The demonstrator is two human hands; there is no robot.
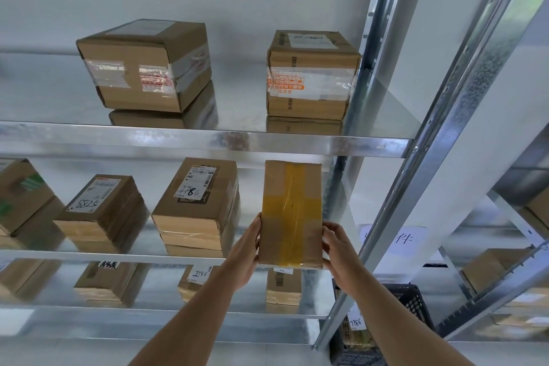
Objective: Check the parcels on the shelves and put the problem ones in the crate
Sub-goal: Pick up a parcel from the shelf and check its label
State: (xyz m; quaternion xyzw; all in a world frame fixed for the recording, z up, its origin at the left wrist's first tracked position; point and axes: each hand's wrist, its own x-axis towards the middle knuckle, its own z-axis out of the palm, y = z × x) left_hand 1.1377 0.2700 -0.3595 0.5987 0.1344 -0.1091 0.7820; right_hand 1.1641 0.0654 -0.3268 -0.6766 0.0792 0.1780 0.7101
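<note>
Item: yellow-taped parcel [291, 214], upright before middle shelf [118, 255], gripped at lower sides by left hand [245, 249] and right hand [338, 246]. Step: inspection, no label visible. Next, if faulty: lower to black crate [413, 303], at 5 o'clock

Crate [414, 303] right of shelves [208, 140] — parcels [196, 205] on them.

Both hands hold a tall parcel [291, 214] crossed with yellow tape upright in front of the metal shelves [208, 140]: the left hand [245, 255] on its left edge, the right hand [338, 252] on its right. A black crate [413, 303] sits below the parcel, to its right, holding a box marked 7786 [355, 322].
</note>
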